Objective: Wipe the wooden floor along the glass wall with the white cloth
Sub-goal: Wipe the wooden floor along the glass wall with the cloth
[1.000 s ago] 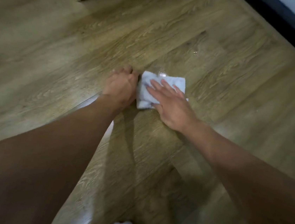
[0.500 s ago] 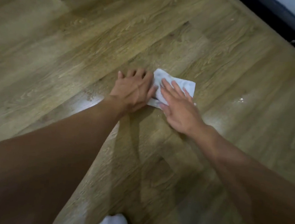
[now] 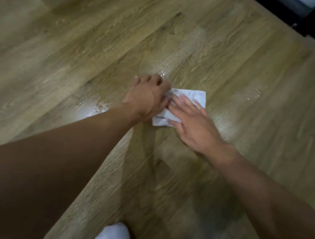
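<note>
The cloth (image 3: 192, 96) lies on the floor (image 3: 82, 51), the left hand (image 3: 145, 98) on its left edge and the right hand (image 3: 193, 123) on its near right part. A puddle (image 3: 253, 95) lies to its right, and a foot (image 3: 113, 238) is nearest the person.

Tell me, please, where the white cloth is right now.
In the head view, the white cloth lies mid-frame on the wooden floor, under the left hand and right hand.

Both arms reach forward; right hand (image 3: 193, 125) lies flat, left hand (image 3: 147, 98) seemingly curled.

Grained wooden floor (image 3: 238, 56) with glossy wet patches, soft white cloth (image 3: 192, 96), slightly creased
</note>
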Available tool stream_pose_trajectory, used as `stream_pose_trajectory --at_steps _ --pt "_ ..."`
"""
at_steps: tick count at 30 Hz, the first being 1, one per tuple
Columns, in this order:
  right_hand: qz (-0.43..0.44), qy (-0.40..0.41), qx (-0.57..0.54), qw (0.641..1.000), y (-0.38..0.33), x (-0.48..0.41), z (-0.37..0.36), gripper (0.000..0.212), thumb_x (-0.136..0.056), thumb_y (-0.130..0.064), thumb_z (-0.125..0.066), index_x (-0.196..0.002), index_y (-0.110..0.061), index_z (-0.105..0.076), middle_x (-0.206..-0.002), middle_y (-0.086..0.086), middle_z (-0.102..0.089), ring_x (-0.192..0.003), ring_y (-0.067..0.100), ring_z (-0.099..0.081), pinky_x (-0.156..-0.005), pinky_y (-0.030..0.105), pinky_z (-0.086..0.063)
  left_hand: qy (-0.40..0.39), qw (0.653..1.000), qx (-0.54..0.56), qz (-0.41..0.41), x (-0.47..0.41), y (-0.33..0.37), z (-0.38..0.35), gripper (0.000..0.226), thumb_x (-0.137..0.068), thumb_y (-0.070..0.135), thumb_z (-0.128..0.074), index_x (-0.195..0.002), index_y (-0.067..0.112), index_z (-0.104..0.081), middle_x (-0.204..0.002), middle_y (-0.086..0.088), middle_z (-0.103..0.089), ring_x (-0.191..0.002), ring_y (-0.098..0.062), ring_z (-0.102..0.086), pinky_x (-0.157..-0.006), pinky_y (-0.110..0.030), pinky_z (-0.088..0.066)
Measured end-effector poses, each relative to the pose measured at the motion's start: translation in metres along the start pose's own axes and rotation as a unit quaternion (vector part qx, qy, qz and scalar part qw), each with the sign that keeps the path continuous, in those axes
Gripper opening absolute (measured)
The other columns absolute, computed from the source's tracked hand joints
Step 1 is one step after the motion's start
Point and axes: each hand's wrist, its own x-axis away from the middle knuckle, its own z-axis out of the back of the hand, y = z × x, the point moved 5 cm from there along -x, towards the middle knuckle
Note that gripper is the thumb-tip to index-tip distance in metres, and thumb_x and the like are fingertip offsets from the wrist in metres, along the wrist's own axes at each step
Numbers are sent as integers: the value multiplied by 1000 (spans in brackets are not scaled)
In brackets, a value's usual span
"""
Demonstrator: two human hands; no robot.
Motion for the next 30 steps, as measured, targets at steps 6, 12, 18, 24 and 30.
stream_pose_trajectory --at_steps 6,12,18,24,30 --pt "-198 26 -43 979 40 1 9 51 -98 -31 -42 -146 -36 -28 -159 -11 -17 -147 14 -11 -118 41 -12 -12 995 56 -88 -18 44 -4 39 -94 35 -39 -123 15 -58 -131 -15 -49 -114 -33 -51 -99 -45 -38" --pt "-120 43 -45 991 12 27 -1 52 -95 -22 -44 -146 -27 -31 -158 -9 -19 -148 16 -11 -118 41 -7 33 983 55 -174 -5 59 20 47 -89 32 -37 -87 -3 -69 -98 -24 -60 -88 -38 -59 -77 -43 -46" --pt "-172 13 -106 979 70 91 17 45 -95 -32 -53 -139 -33 -45 -154 -7 -32 -145 16 -24 -117 41 -21 -44 957 33 -286 20 125 -10 54 -94 46 -43 -120 3 -61 -123 -16 -52 -112 -31 -50 -96 -40 -41" --pt "-248 62 -99 962 43 66 13 52 -96 -17 -42 -145 -32 -33 -158 -8 -22 -147 14 -13 -119 38 -9 10 966 -49 -254 -2 117 -3 52 -86 42 -41 -99 1 -70 -115 -17 -59 -103 -34 -54 -88 -41 -46" --pt "-221 75 -118 965 60 153 5 50 -93 -34 -56 -140 -25 -45 -151 -1 -36 -143 17 -29 -118 37 -22 -24 929 33 -369 48 171 -16 47 -85 37 -47 -91 -2 -72 -119 -19 -65 -99 -33 -68 -73 -40 -58"
